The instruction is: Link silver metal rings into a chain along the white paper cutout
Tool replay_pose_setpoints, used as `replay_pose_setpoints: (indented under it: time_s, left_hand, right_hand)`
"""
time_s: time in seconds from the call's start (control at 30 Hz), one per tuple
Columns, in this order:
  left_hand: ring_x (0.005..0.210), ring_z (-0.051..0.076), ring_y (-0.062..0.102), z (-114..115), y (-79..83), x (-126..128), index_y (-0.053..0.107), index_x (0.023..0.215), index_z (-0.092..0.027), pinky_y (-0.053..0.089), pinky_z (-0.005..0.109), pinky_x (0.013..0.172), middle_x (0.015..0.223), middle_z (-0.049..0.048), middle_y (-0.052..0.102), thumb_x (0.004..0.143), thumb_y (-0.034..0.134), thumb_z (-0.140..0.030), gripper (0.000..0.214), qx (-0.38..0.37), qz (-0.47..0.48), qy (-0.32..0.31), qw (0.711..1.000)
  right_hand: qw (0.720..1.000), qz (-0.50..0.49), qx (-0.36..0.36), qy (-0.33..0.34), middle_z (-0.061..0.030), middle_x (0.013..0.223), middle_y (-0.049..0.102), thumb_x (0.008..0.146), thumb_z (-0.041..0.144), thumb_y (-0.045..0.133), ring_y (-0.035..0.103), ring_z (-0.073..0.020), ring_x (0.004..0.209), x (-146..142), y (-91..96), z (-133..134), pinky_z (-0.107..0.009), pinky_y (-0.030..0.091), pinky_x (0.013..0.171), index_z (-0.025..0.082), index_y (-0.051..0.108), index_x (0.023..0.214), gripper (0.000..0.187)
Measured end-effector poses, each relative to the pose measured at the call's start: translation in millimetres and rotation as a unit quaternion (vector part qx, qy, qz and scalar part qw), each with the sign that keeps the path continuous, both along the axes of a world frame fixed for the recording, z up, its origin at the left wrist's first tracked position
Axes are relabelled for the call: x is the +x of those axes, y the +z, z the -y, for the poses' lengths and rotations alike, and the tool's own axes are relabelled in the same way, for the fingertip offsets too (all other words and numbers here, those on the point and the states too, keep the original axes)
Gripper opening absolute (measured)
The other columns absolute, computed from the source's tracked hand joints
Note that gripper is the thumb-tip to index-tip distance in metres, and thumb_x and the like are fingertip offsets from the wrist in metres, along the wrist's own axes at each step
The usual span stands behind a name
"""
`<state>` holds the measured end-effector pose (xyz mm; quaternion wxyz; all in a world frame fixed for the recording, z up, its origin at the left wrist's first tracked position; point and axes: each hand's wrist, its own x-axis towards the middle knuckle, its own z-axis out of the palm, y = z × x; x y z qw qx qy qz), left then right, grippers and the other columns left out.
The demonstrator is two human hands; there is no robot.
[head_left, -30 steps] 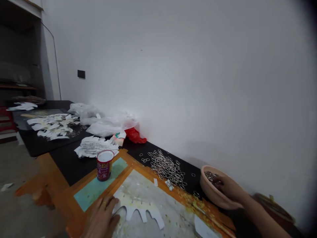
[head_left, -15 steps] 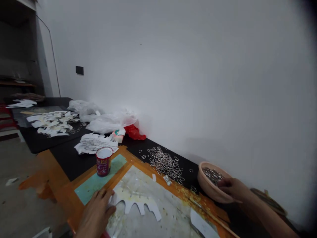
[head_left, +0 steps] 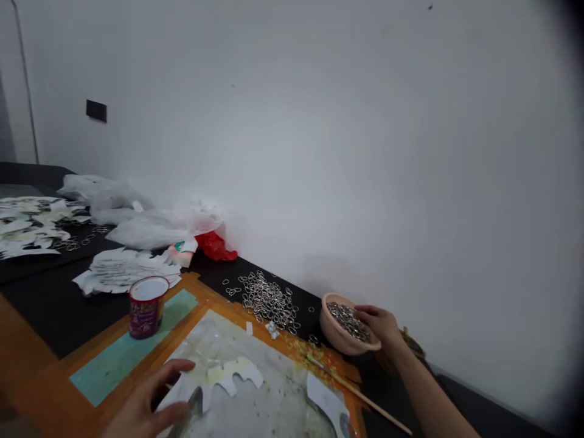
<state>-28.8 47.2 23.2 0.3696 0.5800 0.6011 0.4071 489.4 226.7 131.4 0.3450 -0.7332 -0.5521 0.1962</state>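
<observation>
Right now at seven o'clock, our left hand (head_left: 141,404) has its fingers spread just above a paper cutout (head_left: 228,374). At two o'clock, our right fingers (head_left: 365,311) curve open over a bowl (head_left: 331,328) of metal rings (head_left: 349,320). At twelve o'clock, loose rings (head_left: 267,301) lie on the tabletop (head_left: 50,310).

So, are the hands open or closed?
Left hand: fingers spread by a white paper cut-out; can't tell if gripping the grey metal blade.
Right hand: open at a peach clay bowl's rim.

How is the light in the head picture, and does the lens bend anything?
In the head view, the light is soft, without hard glare; the white wall darkens toward the right edge, wide-angle distortion bends the black tabletop, and the left hand looks slightly soft.
</observation>
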Motion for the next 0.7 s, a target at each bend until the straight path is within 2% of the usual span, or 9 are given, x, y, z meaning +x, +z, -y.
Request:
replay_pose_setpoints:
  time_s: [0.13,0.2,0.27,0.3,0.37,0.47,0.53,0.63,0.7]
  left_hand:
    - [0.133,0.032,0.049,9.3,8.1,7.5,0.066,0.118,-0.035,0.041,0.043,0.11,0.136,-0.0026,0.063,0.064,0.078,-0.057,0.06,-0.044,0.176,-0.106,0.978]
    - [0.131,0.032,0.051,17.0,15.8,16.7,0.065,0.117,-0.035,0.042,0.042,0.107,0.134,-0.0019,0.064,0.06,0.081,-0.056,0.063,-0.062,0.244,-0.139,0.958]
    - [0.117,0.031,0.06,23.3,22.4,26.9,0.064,0.119,-0.031,0.048,0.041,0.097,0.124,0.0019,0.068,0.06,0.081,-0.054,0.065,-0.083,0.284,-0.17,0.94]
    - [0.108,0.03,0.063,25.3,24.4,30.8,0.064,0.118,-0.028,0.05,0.039,0.091,0.117,0.0037,0.07,0.061,0.08,-0.052,0.064,-0.092,0.283,-0.19,0.936]
    - [0.097,0.027,0.064,27.3,24.9,33.8,0.065,0.116,-0.024,0.051,0.036,0.084,0.108,0.0046,0.07,0.065,0.076,-0.046,0.056,-0.098,0.239,-0.199,0.945]
    - [0.1,0.027,0.062,29.4,20.0,24.9,0.067,0.109,-0.022,0.048,0.035,0.088,0.105,0.0043,0.069,0.068,0.067,-0.037,0.043,-0.086,0.124,-0.152,0.977]
    - [0.098,0.026,0.063,32.7,17.6,13.6,0.067,0.107,-0.023,0.05,0.032,0.085,0.11,0.0043,0.069,0.069,0.062,-0.034,0.04,-0.087,0.071,-0.132,0.985]
    - [0.075,0.02,0.064,38.4,22.1,-3.5,0.066,0.111,-0.026,0.05,0.026,0.062,0.114,0.0032,0.068,0.072,0.057,-0.032,0.041,-0.131,0.055,-0.14,0.98]
    - [0.077,0.02,0.065,39.4,31.8,-11.2,0.065,0.115,-0.028,0.051,0.026,0.063,0.118,0.0018,0.067,0.071,0.058,-0.031,0.045,-0.149,0.074,-0.153,0.974]
  right_hand:
    - [0.994,-0.086,0.04,0.045,-0.0018,0.083,0.071,0.087,0.034,0.07,0.067,-0.0152,0.072,-35.8,10.9,13.5,-0.031,0.055,0.069,0.013,0.069,0.092,0.021]
    - [0.987,-0.118,0.059,0.087,-0.0034,0.081,0.074,0.074,0.036,0.079,0.067,-0.0177,0.075,-61.9,12.3,22.3,-0.031,0.053,0.073,0.015,0.074,0.087,0.026]
    - [0.979,-0.143,0.066,0.126,-0.0026,0.079,0.074,0.065,0.039,0.083,0.066,-0.0194,0.076,-90.4,10.8,32.4,-0.03,0.051,0.074,0.018,0.076,0.081,0.027]
    - [0.976,-0.156,0.063,0.139,-0.0024,0.075,0.074,0.062,0.041,0.084,0.065,-0.0198,0.074,-104.8,8.9,38.0,-0.03,0.05,0.072,0.019,0.076,0.078,0.028]
    - [0.968,-0.183,0.049,0.163,-0.0029,0.072,0.073,0.059,0.043,0.085,0.064,-0.0196,0.071,-132.7,3.4,50.6,-0.029,0.049,0.069,0.018,0.076,0.077,0.032]
    - [0.952,-0.227,0.008,0.204,-0.004,0.071,0.072,0.06,0.046,0.085,0.063,-0.0189,0.068,-170.7,-9.9,72.3,-0.029,0.048,0.066,0.016,0.076,0.08,0.037]
    - [0.941,-0.25,-0.025,0.227,-0.0029,0.07,0.071,0.059,0.046,0.086,0.062,-0.0175,0.065,-193.7,-21.8,87.0,-0.029,0.048,0.064,0.016,0.076,0.077,0.036]
    - [0.925,-0.279,-0.062,0.252,-0.0019,0.071,0.072,0.056,0.044,0.088,0.063,-0.0173,0.066,-224.2,-41.5,106.0,-0.028,0.049,0.065,0.018,0.076,0.074,0.033]
    - [0.916,-0.297,-0.079,0.259,-0.0025,0.073,0.073,0.054,0.044,0.089,0.064,-0.018,0.066,-239.3,-52.6,115.2,-0.029,0.05,0.066,0.019,0.077,0.073,0.034]
